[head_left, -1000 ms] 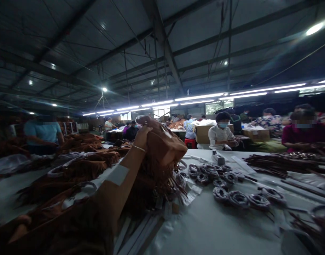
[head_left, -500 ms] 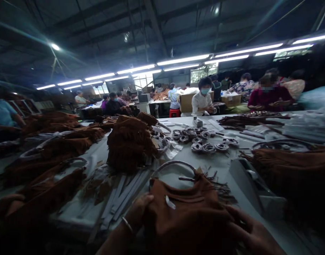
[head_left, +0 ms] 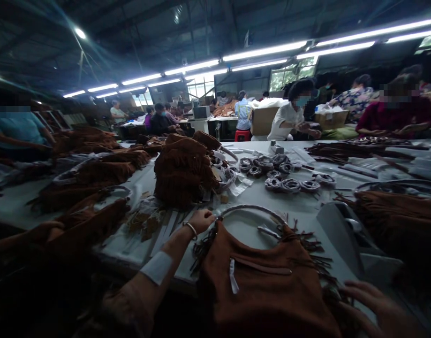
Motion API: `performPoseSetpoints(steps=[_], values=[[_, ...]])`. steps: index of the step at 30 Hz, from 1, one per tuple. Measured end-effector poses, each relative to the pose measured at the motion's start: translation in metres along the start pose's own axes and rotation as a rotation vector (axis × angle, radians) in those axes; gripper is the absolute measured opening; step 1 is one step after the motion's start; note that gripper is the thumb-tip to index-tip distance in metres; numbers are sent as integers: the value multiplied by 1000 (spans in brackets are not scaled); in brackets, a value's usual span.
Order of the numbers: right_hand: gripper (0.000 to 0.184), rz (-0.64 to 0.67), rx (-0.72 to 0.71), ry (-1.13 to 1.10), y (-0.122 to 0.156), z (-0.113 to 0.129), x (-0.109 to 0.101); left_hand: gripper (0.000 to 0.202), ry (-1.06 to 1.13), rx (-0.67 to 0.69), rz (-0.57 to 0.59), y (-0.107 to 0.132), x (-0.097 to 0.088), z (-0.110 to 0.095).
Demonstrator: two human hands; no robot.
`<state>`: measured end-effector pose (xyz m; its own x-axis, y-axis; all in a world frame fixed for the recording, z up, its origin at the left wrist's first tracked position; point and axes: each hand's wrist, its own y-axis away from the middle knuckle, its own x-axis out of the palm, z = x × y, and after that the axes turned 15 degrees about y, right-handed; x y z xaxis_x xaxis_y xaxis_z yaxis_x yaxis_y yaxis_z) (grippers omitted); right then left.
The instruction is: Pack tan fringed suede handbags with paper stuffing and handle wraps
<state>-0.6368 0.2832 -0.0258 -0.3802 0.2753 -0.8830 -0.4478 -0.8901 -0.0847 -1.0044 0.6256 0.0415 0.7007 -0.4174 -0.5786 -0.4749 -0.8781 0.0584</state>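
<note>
A brown suede-like handbag (head_left: 268, 286) with dark fringe along its sides lies before me at the table's front edge. Its wrapped, curved handle (head_left: 252, 210) arches away from me, and a white tag (head_left: 233, 277) hangs by the zip. At the upper left corner, where the handle joins the bag, my left hand (head_left: 202, 220) has its fingers closed on it. My right hand (head_left: 372, 305) is beside the fringe on the bag's lower right, its fingers stretched and apart; its lower part is dark and slightly blurred.
Behind the bag stands a stack of brown handbags (head_left: 182, 169). Coiled wrapped handles (head_left: 289, 184) lie beyond it, and a grey tape dispenser (head_left: 345, 239) sits to the right. More bags (head_left: 401, 211) are piled at the right edge. A co-worker's hand (head_left: 48, 231) rests on a bag at left.
My left hand has moved up the bag's left side to the handle's base. My right hand has shifted right and opened away from the bag. The bag lies flatter, its zip now showing.
</note>
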Motion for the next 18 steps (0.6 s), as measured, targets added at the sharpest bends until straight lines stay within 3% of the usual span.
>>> performPoseSetpoints(steps=[3,7,8,10,13,18], values=[[44,-171,-150,138,-33,35,-12,35,2,-48,11,-26,32,5],[35,6,-477,261,-72,114,-7,25,-53,-129,68,-49,57,8],[32,59,-499,304,-80,128,-1,20,-70,-146,82,-52,59,8],[30,184,-491,427,-92,143,14,14,-105,-165,87,-58,59,8],[35,270,-369,644,-104,144,28,13,-148,-134,43,-60,54,9],[22,247,-246,701,-132,144,16,19,-166,-19,-9,-53,56,4]])
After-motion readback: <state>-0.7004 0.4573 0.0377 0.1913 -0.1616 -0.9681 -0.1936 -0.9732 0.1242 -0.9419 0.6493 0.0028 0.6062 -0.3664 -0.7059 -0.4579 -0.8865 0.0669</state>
